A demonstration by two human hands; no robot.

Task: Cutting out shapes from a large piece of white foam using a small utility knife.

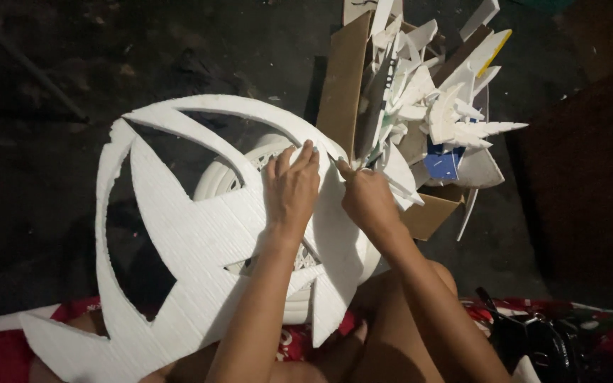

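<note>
The left hand (291, 186) lies flat, fingers spread, pressing on the large white foam board cut into a ring with pointed leaf shapes (200, 241), which rests beneath it over a white round plastic stool (232, 174). Just right of it, the right hand (367, 198) is closed around a thin blade tool (376, 157), mostly hidden, at the board's edge. Beyond the right hand stands a brown cardboard box (342, 81) full of white foam offcuts (434, 106) on the dark floor (108, 57).
</note>
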